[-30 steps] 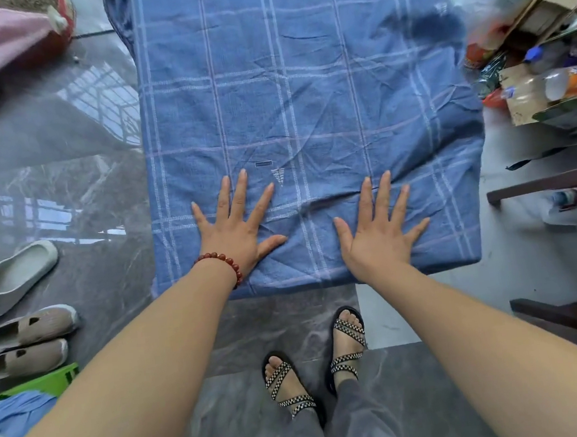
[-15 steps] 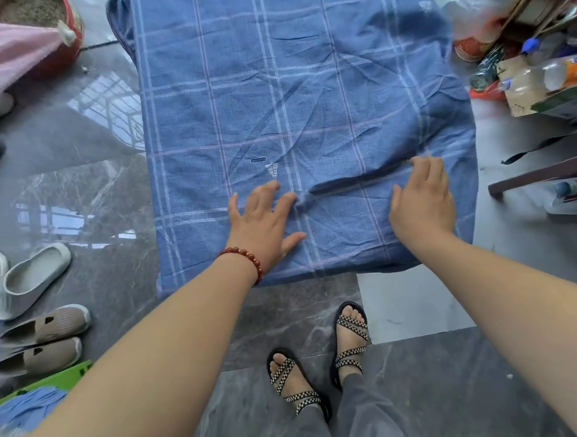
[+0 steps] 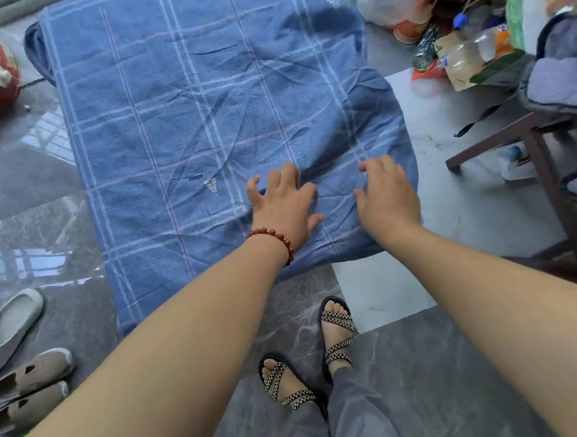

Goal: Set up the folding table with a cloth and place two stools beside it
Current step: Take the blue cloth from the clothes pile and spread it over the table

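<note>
A blue checked cloth covers the whole folding table, whose top and legs are hidden under it. My left hand, with a red bead bracelet on the wrist, rests on the cloth near the table's near right part, fingers curled and spread. My right hand lies on the cloth close to the near right corner, fingers bent over the fabric. Neither hand holds anything. No stool shows in the view.
A dark wooden chair with grey padding stands at the right. Bags, boxes and bottles are piled at the back right. Slippers and shoes lie on the left floor. A red basin sits at the back left.
Both hands have slid to the right across the cloth, from the near middle to the near right corner. Their fingers went from flat and spread to curled. The view has shifted.
</note>
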